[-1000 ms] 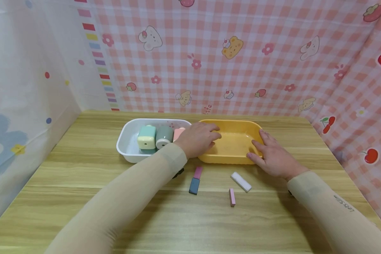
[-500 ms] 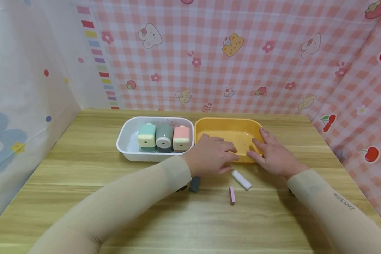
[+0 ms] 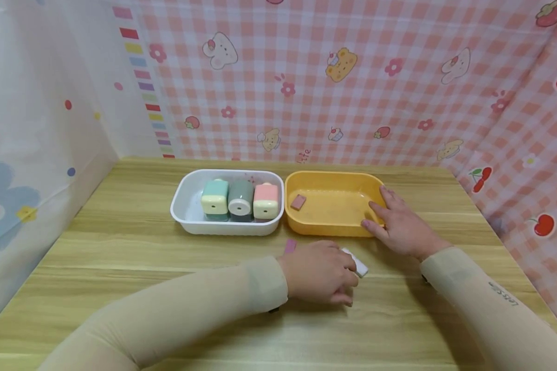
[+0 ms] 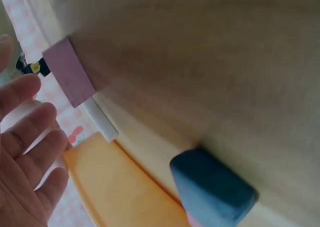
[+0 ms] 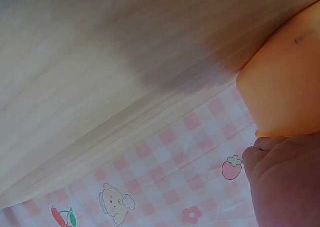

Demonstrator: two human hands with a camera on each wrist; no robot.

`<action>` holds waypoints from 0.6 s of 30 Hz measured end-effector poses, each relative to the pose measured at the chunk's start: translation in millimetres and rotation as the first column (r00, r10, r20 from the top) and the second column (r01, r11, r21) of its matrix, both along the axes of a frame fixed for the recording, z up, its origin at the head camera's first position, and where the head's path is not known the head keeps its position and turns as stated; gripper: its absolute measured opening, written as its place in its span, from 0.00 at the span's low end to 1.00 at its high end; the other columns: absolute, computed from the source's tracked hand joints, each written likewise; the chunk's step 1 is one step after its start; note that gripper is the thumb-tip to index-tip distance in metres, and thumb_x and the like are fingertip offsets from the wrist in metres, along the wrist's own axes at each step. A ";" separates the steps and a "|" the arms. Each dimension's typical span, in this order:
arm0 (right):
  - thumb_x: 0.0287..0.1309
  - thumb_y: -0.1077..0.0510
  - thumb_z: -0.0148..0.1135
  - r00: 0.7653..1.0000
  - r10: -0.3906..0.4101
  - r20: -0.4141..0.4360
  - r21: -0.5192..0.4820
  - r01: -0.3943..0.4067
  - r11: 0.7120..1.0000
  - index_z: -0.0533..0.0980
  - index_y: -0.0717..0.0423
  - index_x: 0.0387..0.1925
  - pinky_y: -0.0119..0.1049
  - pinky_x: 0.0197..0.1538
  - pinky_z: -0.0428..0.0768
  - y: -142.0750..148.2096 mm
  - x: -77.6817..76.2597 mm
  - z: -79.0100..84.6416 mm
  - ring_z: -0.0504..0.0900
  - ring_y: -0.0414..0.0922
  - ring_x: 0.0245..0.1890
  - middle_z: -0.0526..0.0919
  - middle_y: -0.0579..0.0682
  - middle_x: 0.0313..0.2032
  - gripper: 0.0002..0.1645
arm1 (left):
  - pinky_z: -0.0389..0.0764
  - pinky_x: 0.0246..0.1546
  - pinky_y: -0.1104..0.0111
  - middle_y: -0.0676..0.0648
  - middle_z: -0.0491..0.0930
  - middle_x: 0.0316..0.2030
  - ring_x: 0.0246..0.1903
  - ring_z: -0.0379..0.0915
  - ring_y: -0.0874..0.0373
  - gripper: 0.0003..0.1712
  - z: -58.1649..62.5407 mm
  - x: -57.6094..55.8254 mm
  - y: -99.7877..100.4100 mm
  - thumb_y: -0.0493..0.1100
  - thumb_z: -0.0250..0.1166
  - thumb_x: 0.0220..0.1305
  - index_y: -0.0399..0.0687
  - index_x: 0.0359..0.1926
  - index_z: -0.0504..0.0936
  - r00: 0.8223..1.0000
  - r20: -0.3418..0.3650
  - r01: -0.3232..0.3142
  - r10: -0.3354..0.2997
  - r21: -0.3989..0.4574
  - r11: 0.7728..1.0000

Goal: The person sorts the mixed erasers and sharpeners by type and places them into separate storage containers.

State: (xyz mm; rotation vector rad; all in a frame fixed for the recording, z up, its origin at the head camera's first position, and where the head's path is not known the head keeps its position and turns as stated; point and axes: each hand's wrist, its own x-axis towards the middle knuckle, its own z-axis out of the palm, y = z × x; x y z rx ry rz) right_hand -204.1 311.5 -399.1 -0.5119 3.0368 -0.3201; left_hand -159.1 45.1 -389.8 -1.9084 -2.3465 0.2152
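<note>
The left hand's (image 3: 319, 273) fingers are relaxed and a little apart, holding nothing; in the dim left wrist view they seem just clear of a mauve block (image 4: 69, 72). The right hand's (image 3: 401, 224) fingers, loosely spread, rest over the right end of the yellow tray (image 3: 329, 230).

In the left wrist view, the mauve block's long axis slants from upper left to lower right, towards a white block (image 3: 356, 264), which slants the same way in the head view. A dark blue block (image 4: 212, 187) lies nearer that wrist. In the tray's left end, a reddish block (image 3: 298, 202) tilts up to the right.

The left hand hangs back upward over the table (image 3: 190, 330), its forearm entering from lower left; the right forearm comes from lower right.
</note>
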 end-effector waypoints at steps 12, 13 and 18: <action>0.79 0.31 0.44 1.000 -0.002 0.001 0.001 0.002 1.000 0.62 0.69 0.77 0.68 0.80 0.50 0.8 -0.1 -1.5 0.43 0.72 0.82 0.41 0.72 0.82 0.49 | 0.76 0.55 0.66 0.63 0.82 0.42 0.47 0.80 0.66 0.17 -8.1 1.6 -2.3 0.67 0.58 0.76 0.70 0.40 0.88 1.000 0.011 -0.028 0.029 -0.043 0.999; 0.79 0.31 0.44 1.000 -0.001 0.000 0.001 0.001 1.000 0.62 0.69 0.77 0.68 0.80 0.50 0.9 -0.1 -1.5 0.43 0.72 0.82 0.41 0.72 0.82 0.49 | 0.76 0.54 0.67 0.63 0.82 0.41 0.46 0.80 0.66 0.17 -8.0 1.5 -2.5 0.67 0.58 0.76 0.70 0.40 0.88 0.999 0.014 -0.028 0.029 -0.047 0.999; 0.79 0.31 0.44 1.000 -0.006 0.002 0.000 0.006 1.000 0.62 0.69 0.77 0.68 0.81 0.50 0.4 -0.1 -1.2 0.43 0.72 0.82 0.41 0.72 0.82 0.49 | 0.76 0.49 0.68 0.64 0.82 0.39 0.44 0.81 0.66 0.15 -7.3 1.7 -4.1 0.65 0.59 0.76 0.70 0.41 0.88 0.999 0.019 -0.028 0.029 -0.042 0.999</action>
